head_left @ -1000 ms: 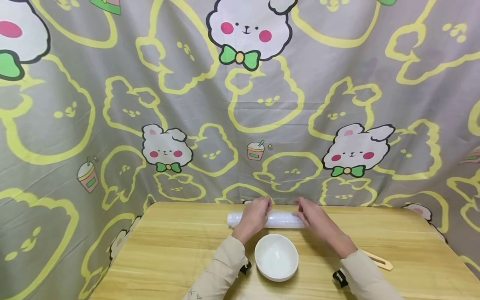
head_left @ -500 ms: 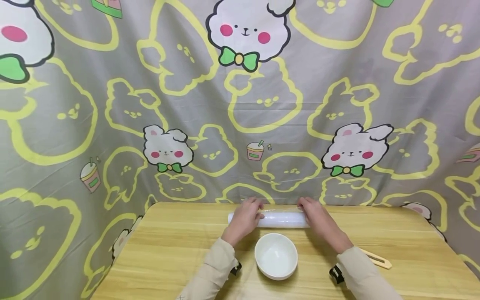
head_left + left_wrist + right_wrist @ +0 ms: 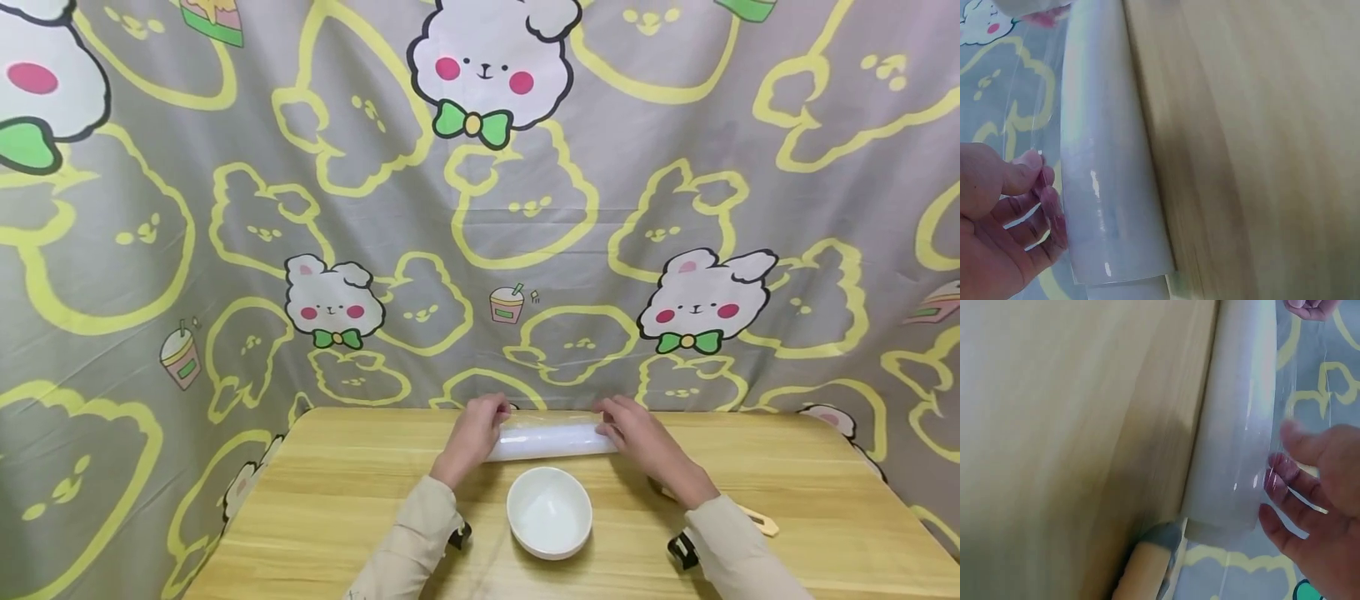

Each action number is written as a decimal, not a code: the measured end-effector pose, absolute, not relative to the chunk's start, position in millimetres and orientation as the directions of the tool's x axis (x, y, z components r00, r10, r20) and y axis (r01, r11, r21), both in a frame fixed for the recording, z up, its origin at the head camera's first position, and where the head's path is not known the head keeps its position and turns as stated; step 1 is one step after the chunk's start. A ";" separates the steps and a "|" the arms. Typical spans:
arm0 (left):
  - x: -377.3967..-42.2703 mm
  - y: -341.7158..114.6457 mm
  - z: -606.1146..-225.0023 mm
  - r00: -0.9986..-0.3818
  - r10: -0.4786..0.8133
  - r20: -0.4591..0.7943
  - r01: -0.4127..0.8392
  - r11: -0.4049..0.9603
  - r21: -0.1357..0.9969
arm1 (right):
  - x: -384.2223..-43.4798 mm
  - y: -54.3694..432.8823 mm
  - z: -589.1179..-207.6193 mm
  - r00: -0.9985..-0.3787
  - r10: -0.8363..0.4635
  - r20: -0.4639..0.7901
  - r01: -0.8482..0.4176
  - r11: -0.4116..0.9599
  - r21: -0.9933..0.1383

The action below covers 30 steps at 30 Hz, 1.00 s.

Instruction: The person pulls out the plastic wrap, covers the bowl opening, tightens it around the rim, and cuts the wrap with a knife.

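Observation:
A roll of cling film (image 3: pixel 555 442) lies across the far part of the table, with a clear loose sheet (image 3: pixel 1285 394) drawn up off its far side. At the roll's left end my left hand (image 3: pixel 472 433) pinches the edge of this sheet between thumb and fingers. My right hand (image 3: pixel 641 437) is at the other end; its thumb stands apart from its fingers (image 3: pixel 1285 481), which touch the film and show through it. Just in front of the roll sits a white bowl (image 3: pixel 550 512).
A yellow tool with a slotted handle (image 3: pixel 761 521), like a box cutter, lies partly hidden under the right forearm. The wooden table (image 3: pixel 337 500) ends at a patterned grey curtain (image 3: pixel 420 208) behind the roll.
My left hand has moved left along the roll, off its middle, and the sheet between the hands has widened. My right hand stays near the right end, its thumb now apart from the fingers.

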<state>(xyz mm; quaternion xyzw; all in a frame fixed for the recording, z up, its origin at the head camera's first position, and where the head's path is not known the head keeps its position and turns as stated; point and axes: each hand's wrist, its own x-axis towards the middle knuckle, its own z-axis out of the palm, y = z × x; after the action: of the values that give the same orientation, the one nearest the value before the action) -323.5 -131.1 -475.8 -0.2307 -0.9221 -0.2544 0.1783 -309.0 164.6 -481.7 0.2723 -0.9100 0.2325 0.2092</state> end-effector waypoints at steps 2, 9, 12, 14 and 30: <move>-324.2 -132.3 -474.4 -0.829 0.332 0.451 0.520 0.755 0.399 | -307.9 167.1 -482.6 -0.766 -0.395 0.507 -0.589 0.748 -0.307; -321.7 -142.8 -476.3 -0.853 0.376 0.362 0.515 0.721 0.463 | -313.0 169.5 -484.1 -0.780 -0.333 0.530 -0.552 0.765 -0.332; -316.6 -150.7 -479.5 -0.870 0.391 0.300 0.491 0.732 0.472 | -314.7 170.2 -484.0 -0.794 -0.314 0.521 -0.537 0.763 -0.359; -314.3 -154.7 -480.6 -0.876 0.390 0.283 0.481 0.729 0.487 | -315.3 171.0 -483.4 -0.799 -0.305 0.518 -0.531 0.762 -0.371; -330.2 -170.7 -476.4 -0.930 0.230 0.288 0.367 0.505 0.781 | -323.4 173.7 -477.2 -0.821 -0.282 0.497 -0.522 0.723 -0.452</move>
<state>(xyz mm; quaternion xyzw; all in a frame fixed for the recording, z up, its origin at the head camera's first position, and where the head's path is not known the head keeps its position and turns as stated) -330.2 -170.7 -476.4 -0.1727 -0.8644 -0.4665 0.0733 -323.4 173.7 -477.2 0.2219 -0.9062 0.2985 0.2011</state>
